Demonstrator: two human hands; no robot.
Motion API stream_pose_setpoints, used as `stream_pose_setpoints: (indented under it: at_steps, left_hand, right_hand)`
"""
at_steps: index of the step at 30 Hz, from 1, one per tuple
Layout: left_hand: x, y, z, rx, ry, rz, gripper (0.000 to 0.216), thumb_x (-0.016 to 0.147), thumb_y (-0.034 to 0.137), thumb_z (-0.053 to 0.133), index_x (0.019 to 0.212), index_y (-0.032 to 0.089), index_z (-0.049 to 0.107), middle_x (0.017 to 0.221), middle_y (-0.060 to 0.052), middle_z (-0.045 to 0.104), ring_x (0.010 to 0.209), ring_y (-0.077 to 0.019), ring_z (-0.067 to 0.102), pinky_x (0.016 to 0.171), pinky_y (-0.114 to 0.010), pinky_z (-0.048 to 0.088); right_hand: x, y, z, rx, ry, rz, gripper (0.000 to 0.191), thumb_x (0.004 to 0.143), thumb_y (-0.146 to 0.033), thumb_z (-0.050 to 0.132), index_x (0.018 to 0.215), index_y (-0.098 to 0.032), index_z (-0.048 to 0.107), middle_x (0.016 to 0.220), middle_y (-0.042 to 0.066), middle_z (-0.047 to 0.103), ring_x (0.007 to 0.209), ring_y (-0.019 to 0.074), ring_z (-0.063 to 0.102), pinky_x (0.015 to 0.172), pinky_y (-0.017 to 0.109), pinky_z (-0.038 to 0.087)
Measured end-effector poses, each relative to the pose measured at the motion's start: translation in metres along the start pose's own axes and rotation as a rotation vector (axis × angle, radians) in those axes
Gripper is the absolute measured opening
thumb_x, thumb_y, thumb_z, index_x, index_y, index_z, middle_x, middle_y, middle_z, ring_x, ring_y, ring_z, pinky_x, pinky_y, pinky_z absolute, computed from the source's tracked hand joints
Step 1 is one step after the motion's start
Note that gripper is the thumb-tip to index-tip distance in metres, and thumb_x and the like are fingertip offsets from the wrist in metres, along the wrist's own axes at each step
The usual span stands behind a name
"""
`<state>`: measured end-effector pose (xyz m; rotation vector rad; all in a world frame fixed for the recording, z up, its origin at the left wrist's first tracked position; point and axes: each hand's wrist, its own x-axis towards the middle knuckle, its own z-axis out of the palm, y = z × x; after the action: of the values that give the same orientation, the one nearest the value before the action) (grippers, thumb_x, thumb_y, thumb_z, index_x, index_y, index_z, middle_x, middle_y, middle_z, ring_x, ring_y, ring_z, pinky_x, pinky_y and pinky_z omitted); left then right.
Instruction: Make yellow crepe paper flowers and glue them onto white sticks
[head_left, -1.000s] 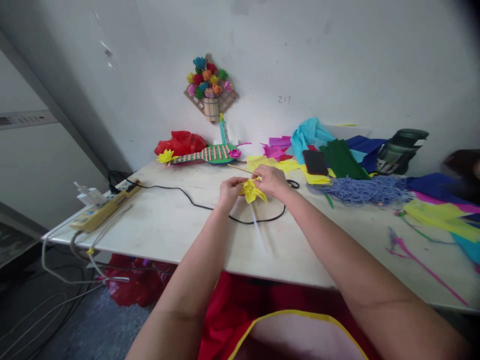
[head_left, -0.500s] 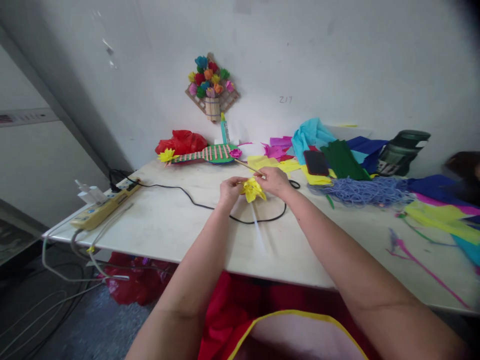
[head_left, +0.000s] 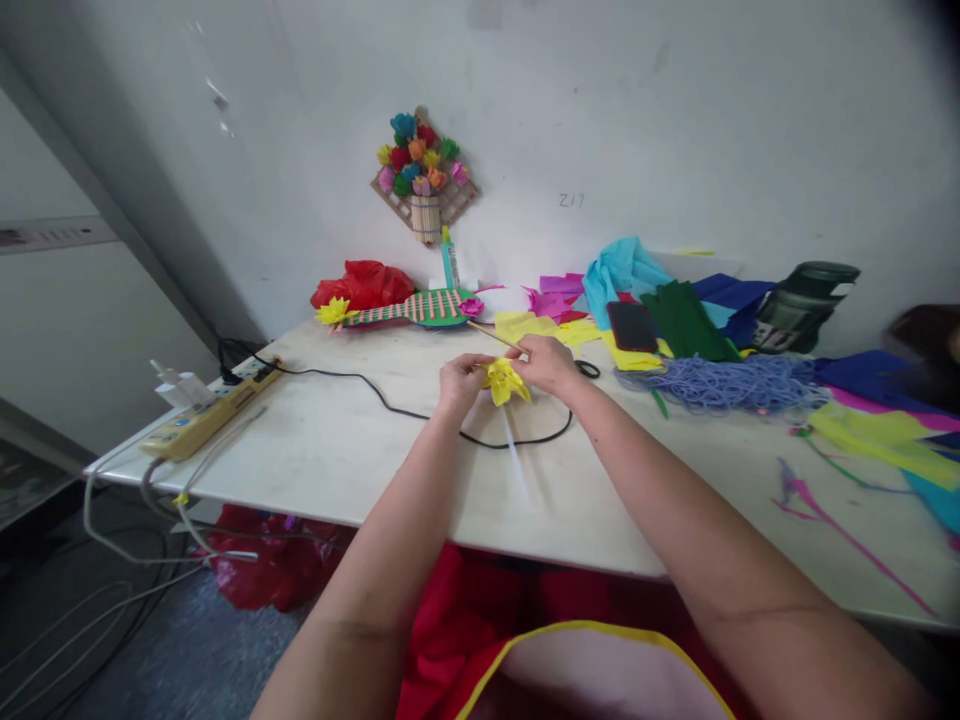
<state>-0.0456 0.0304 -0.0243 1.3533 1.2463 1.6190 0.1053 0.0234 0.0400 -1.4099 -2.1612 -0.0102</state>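
Two arms [head_left: 405, 500] stretch forward, left hand [head_left: 461, 383] pinching a yellow flower [head_left: 507, 382], right hand [head_left: 549, 363] holding a stick [head_left: 491, 334].

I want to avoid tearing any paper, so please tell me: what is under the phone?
Yellow paper shows along the lower edge of the phone. Whatever lies directly beneath its middle is covered, so I cannot tell.

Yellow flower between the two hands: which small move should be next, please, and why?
Perhaps curl one petal of the yellow flower gently around the thin stick. The right hand holds this stick close beside the flower, the left hand has its fingers pinched at the flower's other side, and the petals spread unevenly, so one small curl seems within easy reach.
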Motion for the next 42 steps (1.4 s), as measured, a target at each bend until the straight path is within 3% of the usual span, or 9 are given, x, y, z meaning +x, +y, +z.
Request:
stream_pose_setpoints:
  at_steps: [14, 22, 30, 42]
  left_hand:
    - [-0.006, 0.010, 0.001, -0.105, -0.002, -0.049, 0.025, 0.054, 0.013, 0.046, 0.072, 0.012, 0.065, 0.064, -0.002, 0.062, 0.058, -0.0121, 0.057, 0.054, -0.024, 0.050]
    - [-0.007, 0.013, 0.001, -0.151, -0.015, -0.012, 0.017, 0.052, 0.014, 0.050, 0.069, 0.014, 0.055, 0.059, 0.002, 0.056, 0.054, -0.0111, 0.054, 0.048, -0.023, 0.048]
    - [-0.006, 0.012, 0.001, -0.142, -0.030, -0.014, 0.032, 0.054, 0.015, 0.051, 0.083, 0.014, 0.064, 0.079, -0.004, 0.063, 0.064, -0.0115, 0.056, 0.053, -0.022, 0.048]
    - [-0.004, 0.007, 0.000, -0.089, -0.036, -0.020, 0.028, 0.055, 0.017, 0.049, 0.075, 0.013, 0.068, 0.065, -0.003, 0.063, 0.059, -0.0130, 0.056, 0.056, -0.024, 0.048]
  right_hand:
    - [-0.002, 0.003, 0.006, 0.026, 0.038, -0.074, 0.019, 0.068, -0.023, 0.052, 0.080, -0.023, 0.067, 0.086, 0.000, 0.065, 0.068, 0.0128, 0.054, 0.057, 0.024, 0.036]
    - [-0.005, 0.004, 0.006, 0.047, 0.063, -0.110, 0.018, 0.068, -0.023, 0.052, 0.079, -0.021, 0.066, 0.087, 0.000, 0.065, 0.067, 0.0121, 0.054, 0.055, 0.023, 0.035]
    - [-0.005, 0.007, 0.010, 0.075, 0.074, -0.127, 0.020, 0.073, -0.023, 0.048, 0.079, -0.020, 0.067, 0.088, 0.002, 0.064, 0.076, 0.0135, 0.056, 0.059, 0.023, 0.037]
    - [-0.009, 0.009, 0.016, 0.125, 0.102, -0.103, 0.020, 0.069, -0.021, 0.051, 0.082, -0.022, 0.067, 0.090, 0.000, 0.064, 0.079, 0.0147, 0.056, 0.066, 0.024, 0.041]
